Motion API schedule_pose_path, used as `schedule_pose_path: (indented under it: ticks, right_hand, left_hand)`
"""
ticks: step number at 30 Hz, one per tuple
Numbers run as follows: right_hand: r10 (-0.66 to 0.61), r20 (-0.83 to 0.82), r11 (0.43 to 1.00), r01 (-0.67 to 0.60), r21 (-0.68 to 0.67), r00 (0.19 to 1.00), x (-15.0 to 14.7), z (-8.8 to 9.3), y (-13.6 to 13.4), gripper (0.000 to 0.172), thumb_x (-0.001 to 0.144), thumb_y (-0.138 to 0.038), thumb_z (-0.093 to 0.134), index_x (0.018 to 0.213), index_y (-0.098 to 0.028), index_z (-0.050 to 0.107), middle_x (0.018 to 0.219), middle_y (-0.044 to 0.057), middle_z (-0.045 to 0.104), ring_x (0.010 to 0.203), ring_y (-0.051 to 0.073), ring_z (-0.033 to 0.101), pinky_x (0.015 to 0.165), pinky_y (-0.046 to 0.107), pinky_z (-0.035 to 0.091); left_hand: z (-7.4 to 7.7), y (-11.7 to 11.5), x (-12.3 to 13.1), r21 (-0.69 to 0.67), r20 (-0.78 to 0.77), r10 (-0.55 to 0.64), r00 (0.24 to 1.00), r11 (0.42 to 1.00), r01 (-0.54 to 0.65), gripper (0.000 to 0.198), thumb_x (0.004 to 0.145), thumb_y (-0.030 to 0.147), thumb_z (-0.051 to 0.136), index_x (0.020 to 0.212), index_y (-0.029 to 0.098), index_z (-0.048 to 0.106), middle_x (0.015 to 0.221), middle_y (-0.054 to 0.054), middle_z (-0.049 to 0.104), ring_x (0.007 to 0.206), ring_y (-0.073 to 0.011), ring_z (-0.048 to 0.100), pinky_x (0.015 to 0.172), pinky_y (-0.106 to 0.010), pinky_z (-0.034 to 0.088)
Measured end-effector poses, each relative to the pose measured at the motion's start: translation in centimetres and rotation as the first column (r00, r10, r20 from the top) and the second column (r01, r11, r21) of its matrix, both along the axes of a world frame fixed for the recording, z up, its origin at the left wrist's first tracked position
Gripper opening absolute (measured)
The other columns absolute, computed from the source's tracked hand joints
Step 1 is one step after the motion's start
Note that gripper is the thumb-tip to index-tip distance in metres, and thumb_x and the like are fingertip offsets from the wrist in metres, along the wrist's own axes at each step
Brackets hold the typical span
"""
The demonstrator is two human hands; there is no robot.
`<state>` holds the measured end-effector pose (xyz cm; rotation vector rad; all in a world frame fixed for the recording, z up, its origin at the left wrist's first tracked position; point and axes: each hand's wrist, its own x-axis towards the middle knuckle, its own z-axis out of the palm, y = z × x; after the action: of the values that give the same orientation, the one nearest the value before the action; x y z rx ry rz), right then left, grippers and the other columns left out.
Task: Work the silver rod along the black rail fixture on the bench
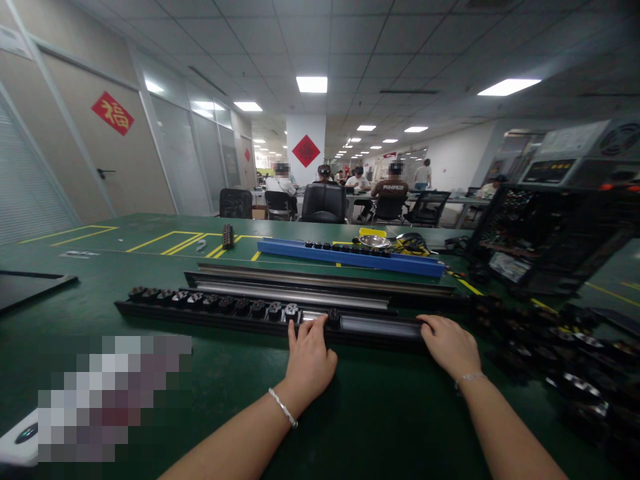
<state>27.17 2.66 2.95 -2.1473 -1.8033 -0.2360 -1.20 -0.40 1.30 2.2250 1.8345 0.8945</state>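
A long black channel rail (pixel 200 316) lies across the green table in front of me, with a row of small black parts (pixel 243 307) standing in its left half. One more black part (pixel 333 318) sits apart from the row, farther right in the channel. My left hand (pixel 311 357) reaches over the front edge of the rail with its fingers spread, one near the last part of the row and another beside the separate part. At the rail's right end, my right hand (pixel 451 345) has its fingers closed over the edge; the thumb is hidden.
Behind lie more dark rails (pixel 320 279) and a blue rail (pixel 350 257) holding black parts. To the right are a heap of black parts (pixel 575 360) and an open computer case (pixel 540 227). A pixelated object (pixel 115 393) lies front left. People sit farther back.
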Motion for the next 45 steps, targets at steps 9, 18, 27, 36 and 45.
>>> schedule_pose_path:
  ticks: [9, 18, 27, 36, 45]
  right_hand:
    - [0.267, -0.027, 0.954, -0.26, 0.151, 0.963, -3.2, -0.1, -0.1, 0.035, 0.083, -0.026, 0.035, 0.104, -0.018, 0.062, 0.11, 0.007, 0.063, 0.106, 0.021, 0.053, 0.092, 0.037, 0.04]
    - [0.603, -0.028, 0.796, -0.603, -0.041, 0.797, -11.0, 0.0, -2.5, 0.044, 0.079, -0.023, 0.043, 0.122, -0.028, 0.05, 0.123, 0.004, 0.055, 0.117, 0.019, 0.044, 0.101, 0.043, 0.027]
    - [0.581, -0.054, 0.809, -0.584, -0.063, 0.812, -11.2, 0.1, -2.6, 0.046, 0.078, -0.021, 0.043, 0.123, -0.028, 0.048, 0.124, 0.004, 0.056, 0.115, 0.019, 0.046, 0.102, 0.044, 0.022]
    - [0.59, -0.012, 0.805, -0.589, -0.066, 0.807, -11.4, 0.2, -2.3, 0.043, 0.079, -0.017, 0.042, 0.12, -0.026, 0.051, 0.12, 0.004, 0.059, 0.109, 0.019, 0.051, 0.095, 0.039, 0.031]
    - [0.611, 0.001, 0.79, -0.609, -0.066, 0.792, -10.7, 0.3, -2.1, 0.044, 0.079, -0.016, 0.041, 0.121, -0.023, 0.052, 0.116, 0.005, 0.06, 0.104, 0.019, 0.053, 0.093, 0.036, 0.035]
  left_hand:
    - [0.1, -0.1, -0.1, -0.001, -0.063, -0.02, 0.998, 1.0, 0.02, 0.065, 0.068, 0.018, 0.045, 0.133, 0.021, 0.036, 0.121, -0.004, 0.056, 0.12, -0.0209, 0.037, 0.11, -0.051, 0.0]
    - [0.0, -0.2, 0.0, 0.032, -0.094, -0.045, 0.995, 0.998, 0.048, 0.065, 0.068, 0.016, 0.045, 0.133, 0.02, 0.037, 0.126, -0.003, 0.054, 0.118, -0.0228, 0.037, 0.11, -0.053, 0.0]
    - [0.5, -0.4, 0.1, -0.015, -0.136, -0.049, 0.99, 0.999, 0.047, 0.067, 0.068, 0.015, 0.047, 0.134, 0.024, 0.036, 0.126, -0.002, 0.054, 0.119, -0.0253, 0.035, 0.108, -0.056, 0.0]
    - [0.1, -0.4, -0.1, 0.029, -0.129, -0.069, 0.989, 0.997, 0.073, 0.067, 0.068, 0.016, 0.046, 0.133, 0.024, 0.035, 0.126, -0.002, 0.054, 0.118, -0.0253, 0.035, 0.108, -0.057, 0.001]
    - [0.3, -0.5, -0.1, 0.002, -0.154, -0.066, 0.986, 0.998, 0.068, 0.068, 0.068, 0.014, 0.045, 0.135, 0.023, 0.034, 0.129, -0.002, 0.051, 0.119, -0.0253, 0.035, 0.108, -0.057, 0.001]
